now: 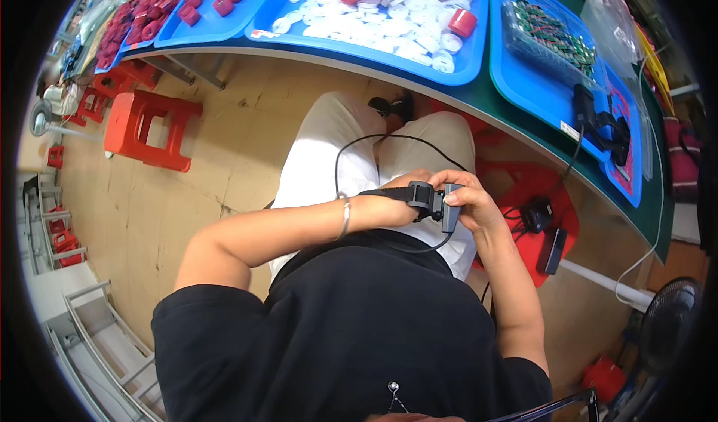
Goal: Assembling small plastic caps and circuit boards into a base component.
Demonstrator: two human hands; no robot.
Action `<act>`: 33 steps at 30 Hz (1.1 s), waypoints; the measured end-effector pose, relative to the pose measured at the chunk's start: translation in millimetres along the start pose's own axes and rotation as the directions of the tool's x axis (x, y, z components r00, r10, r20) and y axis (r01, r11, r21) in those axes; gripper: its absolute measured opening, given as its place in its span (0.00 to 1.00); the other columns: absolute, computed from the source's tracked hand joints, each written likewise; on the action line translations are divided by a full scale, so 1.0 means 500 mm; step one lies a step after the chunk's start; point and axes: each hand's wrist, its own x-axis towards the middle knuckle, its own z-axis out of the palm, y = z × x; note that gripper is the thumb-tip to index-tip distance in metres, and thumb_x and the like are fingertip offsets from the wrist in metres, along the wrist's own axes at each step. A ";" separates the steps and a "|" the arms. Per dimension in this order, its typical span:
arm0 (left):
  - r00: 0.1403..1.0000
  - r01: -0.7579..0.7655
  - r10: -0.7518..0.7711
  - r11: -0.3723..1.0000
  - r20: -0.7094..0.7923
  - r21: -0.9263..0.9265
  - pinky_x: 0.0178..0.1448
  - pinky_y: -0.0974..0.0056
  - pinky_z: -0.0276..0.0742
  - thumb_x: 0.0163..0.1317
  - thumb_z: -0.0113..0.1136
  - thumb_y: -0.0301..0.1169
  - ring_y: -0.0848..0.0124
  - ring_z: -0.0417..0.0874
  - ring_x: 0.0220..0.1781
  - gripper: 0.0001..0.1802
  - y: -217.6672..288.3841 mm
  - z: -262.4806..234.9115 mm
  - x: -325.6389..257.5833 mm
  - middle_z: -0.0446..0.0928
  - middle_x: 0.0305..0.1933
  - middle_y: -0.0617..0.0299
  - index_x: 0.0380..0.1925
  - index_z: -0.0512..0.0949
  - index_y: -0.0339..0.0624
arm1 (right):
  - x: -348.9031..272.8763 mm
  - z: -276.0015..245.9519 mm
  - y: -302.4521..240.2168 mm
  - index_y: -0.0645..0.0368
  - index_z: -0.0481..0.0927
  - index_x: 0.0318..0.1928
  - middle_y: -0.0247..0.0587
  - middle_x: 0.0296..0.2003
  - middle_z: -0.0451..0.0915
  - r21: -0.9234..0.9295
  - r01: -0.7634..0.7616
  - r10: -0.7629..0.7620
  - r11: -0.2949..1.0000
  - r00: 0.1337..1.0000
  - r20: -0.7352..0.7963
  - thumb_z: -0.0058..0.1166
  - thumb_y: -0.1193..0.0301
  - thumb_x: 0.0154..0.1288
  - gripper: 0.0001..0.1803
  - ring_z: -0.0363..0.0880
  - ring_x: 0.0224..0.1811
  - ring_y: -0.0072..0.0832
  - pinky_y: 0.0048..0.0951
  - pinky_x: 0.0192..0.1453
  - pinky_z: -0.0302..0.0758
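In front of my body, over my lap, my left hand (pixel 394 210) is held across from the left, a silvery bracelet on its wrist. A black strap (pixel 387 193) with a plastic buckle (pixel 421 196) lies around this hand, joined to a small dark grey box-shaped device (pixel 450 211). My right hand (pixel 476 201) grips the device from the right, thumb on its face. A thin black cable runs from the device's lower end. The fingers of my left hand are mostly hidden behind the strap and device.
Blue trays on the table hold white discs (pixel 426 37), red caps (pixel 463 23) and green parts in a clear box (pixel 550 33). Another black strapped device (pixel 598 123) rests on the right tray. Red stools (pixel 149 129) and a red seat (pixel 516 190) with black devices stand below; a fan (pixel 669 317) stands right.
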 end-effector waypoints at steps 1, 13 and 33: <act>0.971 -0.240 0.218 0.914 0.102 0.328 0.55 0.61 0.73 0.66 0.52 0.30 0.58 0.77 0.53 0.16 0.010 -0.011 -0.010 0.72 0.52 0.50 0.52 0.72 0.34 | -0.002 0.001 0.000 0.68 0.80 0.41 0.42 0.36 0.81 0.000 0.003 -0.003 1.000 0.999 0.041 0.56 0.72 0.44 0.20 0.78 0.38 0.27 0.24 0.48 0.73; 0.942 -0.214 0.199 0.976 0.271 0.026 0.68 0.55 0.64 0.65 0.43 0.22 0.48 0.65 0.67 0.30 0.108 -0.067 -0.096 0.62 0.63 0.38 0.68 0.53 0.34 | -0.023 0.082 -0.068 0.67 0.82 0.44 0.42 0.43 0.82 -0.218 0.192 -0.147 0.957 0.967 0.206 0.59 0.77 0.46 0.19 0.77 0.51 0.27 0.28 0.59 0.70; 0.917 -0.396 0.322 0.666 0.235 0.632 0.71 0.53 0.60 0.62 0.59 0.32 0.43 0.64 0.67 0.35 0.112 -0.080 -0.098 0.62 0.64 0.37 0.64 0.57 0.27 | -0.062 0.119 -0.119 0.66 0.81 0.41 0.30 0.29 0.79 -0.551 0.225 -0.378 0.804 0.908 -0.181 0.62 0.74 0.55 0.13 0.77 0.33 0.15 0.21 0.38 0.75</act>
